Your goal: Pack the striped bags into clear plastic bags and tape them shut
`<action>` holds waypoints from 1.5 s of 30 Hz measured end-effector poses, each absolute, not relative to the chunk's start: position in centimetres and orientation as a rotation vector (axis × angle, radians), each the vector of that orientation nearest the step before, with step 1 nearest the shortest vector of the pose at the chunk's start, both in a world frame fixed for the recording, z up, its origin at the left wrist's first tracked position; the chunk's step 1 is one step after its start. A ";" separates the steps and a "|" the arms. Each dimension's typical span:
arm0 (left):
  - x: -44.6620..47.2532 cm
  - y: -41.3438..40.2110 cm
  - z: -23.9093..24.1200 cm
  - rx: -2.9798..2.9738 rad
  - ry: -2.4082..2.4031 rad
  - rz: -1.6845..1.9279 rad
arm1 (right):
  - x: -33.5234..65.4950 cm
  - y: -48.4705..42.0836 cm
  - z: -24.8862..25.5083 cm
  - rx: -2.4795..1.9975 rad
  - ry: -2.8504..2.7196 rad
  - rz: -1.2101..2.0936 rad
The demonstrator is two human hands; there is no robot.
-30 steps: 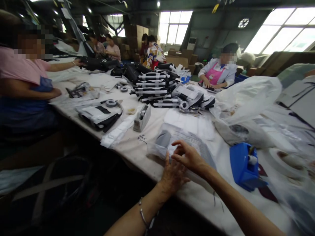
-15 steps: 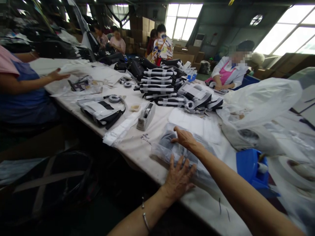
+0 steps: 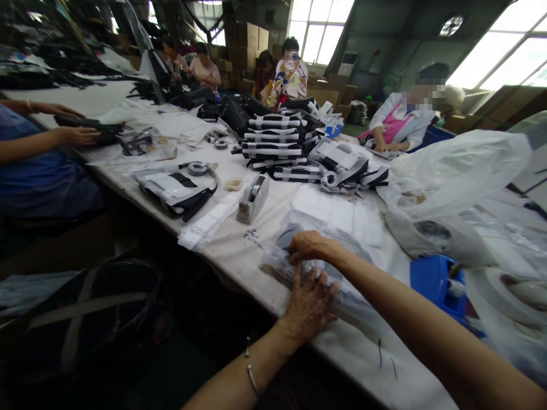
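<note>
A clear plastic bag [image 3: 354,245] with a dark greyish thing inside lies flat near the front edge of the table. My left hand [image 3: 310,302] rests on its near side, fingers spread and palm down. Just beyond it, my right hand [image 3: 308,246] is closed, its fingers curled down onto the plastic; the fingertips are mostly hidden. Under the far side of the bag are white sheets [image 3: 337,204]. A tape dispenser [image 3: 253,199] stands to the left, beside a stack of white strips [image 3: 207,228].
Black bags wrapped in white [image 3: 273,136] are piled mid-table. A single bag [image 3: 177,191] with a tape roll [image 3: 198,168] lies left. On the right are a blue tape dispenser [image 3: 438,285] and loose plastic [image 3: 461,165]. Co-workers sit left and across; a dark bundle [image 3: 94,319] is below.
My right hand has lowered and its fingers have curled onto the plastic. My left hand stays nearly still. At left, a co-worker's hands now hold a black item.
</note>
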State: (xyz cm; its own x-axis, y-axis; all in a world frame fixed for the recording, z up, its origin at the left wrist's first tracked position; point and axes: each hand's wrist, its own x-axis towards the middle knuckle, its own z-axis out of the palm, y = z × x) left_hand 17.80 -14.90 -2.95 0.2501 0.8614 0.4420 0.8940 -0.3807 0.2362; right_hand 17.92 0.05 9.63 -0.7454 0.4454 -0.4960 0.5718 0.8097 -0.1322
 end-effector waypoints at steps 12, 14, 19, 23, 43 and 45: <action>17.6 -14.6 -3.2 -2.453 -1.720 -0.810 | 17.9 0.2 7.9 1.177 2.596 -0.183; 17.6 -14.7 -3.1 -2.453 -1.730 -0.795 | 18.9 1.0 7.9 1.298 2.598 -0.249; 17.6 -15.0 -2.3 -2.433 -1.714 -0.770 | 24.7 3.0 9.8 1.683 2.560 -0.513; 17.8 -14.8 -1.7 -2.400 -1.726 -0.848 | 31.8 0.1 11.0 1.785 2.473 -1.124; 20.3 -12.7 1.9 -2.594 -1.517 -0.752 | 38.7 -9.5 3.2 2.064 1.917 -2.612; 20.7 -12.5 1.8 -2.637 -1.484 -0.694 | 38.6 -9.6 3.2 2.054 1.935 -2.582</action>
State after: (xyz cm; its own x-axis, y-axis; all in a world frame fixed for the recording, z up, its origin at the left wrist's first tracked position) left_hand 20.73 -12.48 1.78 0.4432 0.8034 0.3976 0.8202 -0.5424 0.1819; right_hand 38.65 -9.57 3.17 -0.2633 0.9087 -0.3239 0.0557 -0.3208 -0.9455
